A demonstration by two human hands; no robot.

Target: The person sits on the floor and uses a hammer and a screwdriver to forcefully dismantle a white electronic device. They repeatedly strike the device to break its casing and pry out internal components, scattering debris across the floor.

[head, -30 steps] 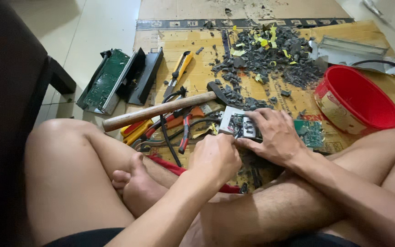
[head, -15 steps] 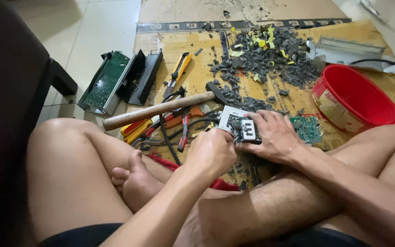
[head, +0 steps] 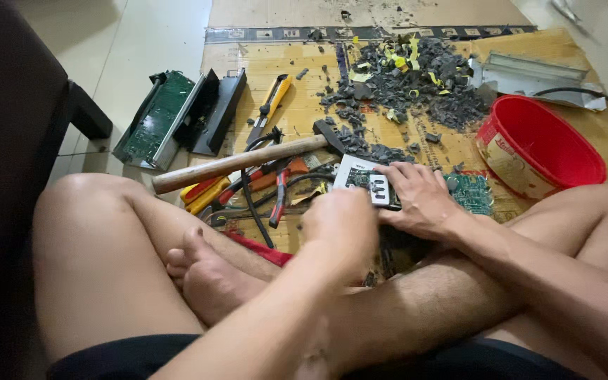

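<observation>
I sit cross-legged on cardboard. My right hand [head: 420, 200] lies flat over a small white and grey electronic device [head: 362, 180], pinning it to the floor, fingers spread across its right end. My left hand [head: 339, 226] is closed in a fist just in front of the device's near left corner; whatever it may hold is hidden by the fist. A green circuit board [head: 474, 193] lies just right of my right hand.
A wooden-handled hammer [head: 241, 162] lies left of the device, above red and orange pliers [head: 276, 184] and a yellow utility knife [head: 274, 98]. A red bucket [head: 540, 148] stands at right. A pile of dark broken bits [head: 416, 77] lies behind. Opened black casings with a green board [head: 177, 116] sit at left.
My left hand has shifted slightly right and nearer the device. My right hand has slid a little along the device while still pressing it down.
</observation>
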